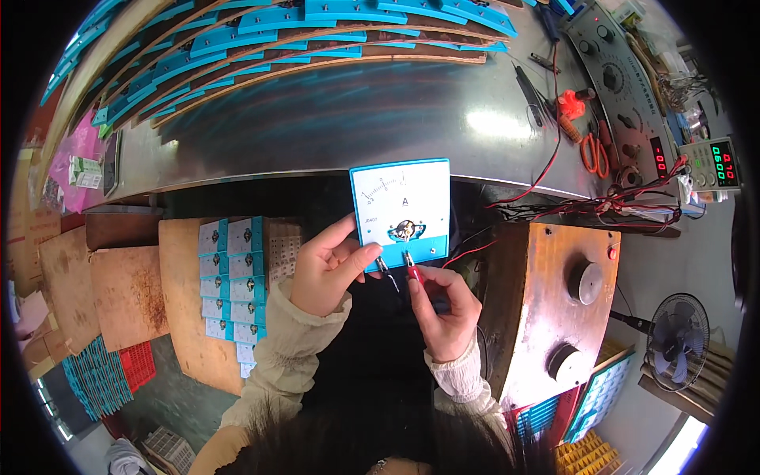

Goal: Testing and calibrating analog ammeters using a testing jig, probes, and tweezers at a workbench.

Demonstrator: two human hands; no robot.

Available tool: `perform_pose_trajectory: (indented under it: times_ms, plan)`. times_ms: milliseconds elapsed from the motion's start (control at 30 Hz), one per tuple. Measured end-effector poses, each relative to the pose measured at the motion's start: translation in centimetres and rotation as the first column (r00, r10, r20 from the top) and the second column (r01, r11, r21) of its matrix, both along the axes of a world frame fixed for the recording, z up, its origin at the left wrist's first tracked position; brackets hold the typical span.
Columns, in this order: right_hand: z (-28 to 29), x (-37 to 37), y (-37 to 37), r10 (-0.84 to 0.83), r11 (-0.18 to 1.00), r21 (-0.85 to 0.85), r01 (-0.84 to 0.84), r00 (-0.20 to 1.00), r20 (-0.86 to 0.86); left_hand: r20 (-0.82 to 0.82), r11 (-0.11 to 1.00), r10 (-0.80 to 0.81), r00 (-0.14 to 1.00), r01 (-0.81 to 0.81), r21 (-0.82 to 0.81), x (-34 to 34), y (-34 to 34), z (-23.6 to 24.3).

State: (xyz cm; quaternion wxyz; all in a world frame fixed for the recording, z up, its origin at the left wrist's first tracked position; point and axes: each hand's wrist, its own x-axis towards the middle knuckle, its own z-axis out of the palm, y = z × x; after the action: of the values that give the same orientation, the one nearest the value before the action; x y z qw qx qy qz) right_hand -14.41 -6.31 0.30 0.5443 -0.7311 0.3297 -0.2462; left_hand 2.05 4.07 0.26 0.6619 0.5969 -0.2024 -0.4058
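Observation:
In the middle of the view, an analog ammeter [404, 207] with a white dial face and blue frame is held up in front of the bench edge. My left hand [330, 265] grips it by its lower left corner, thumb on the front. A metal clip [388, 271] hangs at the lower edge close to that thumb. My right hand [447, 309] is closed around a red-sleeved alligator clip [414, 271], its metal tip at the blue lower strip of the meter. Above the strip, the meter's round metal movement [406, 230] shows through a cutout.
Stacked boards of blue meter parts [332, 37] line the back of the metal bench [332, 131]. More meters [229, 273] lie on a wooden board at left. To the right are a wooden box with knobs [554, 309], a power supply [710, 165], red wires, orange-handled scissors [594, 154] and a fan [677, 342].

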Motion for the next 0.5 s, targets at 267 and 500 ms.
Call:
perform_pose_trajectory:
  times_ms: [267,500]
  plan:
    - [-0.1,-0.6,-0.6,0.026,0.994,-0.106,-0.026,1.000,0.001,-0.100,1.000,0.001,0.995,-0.001,0.005,-0.6,-0.4,0.2]
    - [1.3,-0.2,-1.1,-0.155,0.903,-0.412,0.126,0.987,-0.036,-0.053,0.999,0.032,0.998,-0.032,-0.014,-3.3,-1.7,0.8]
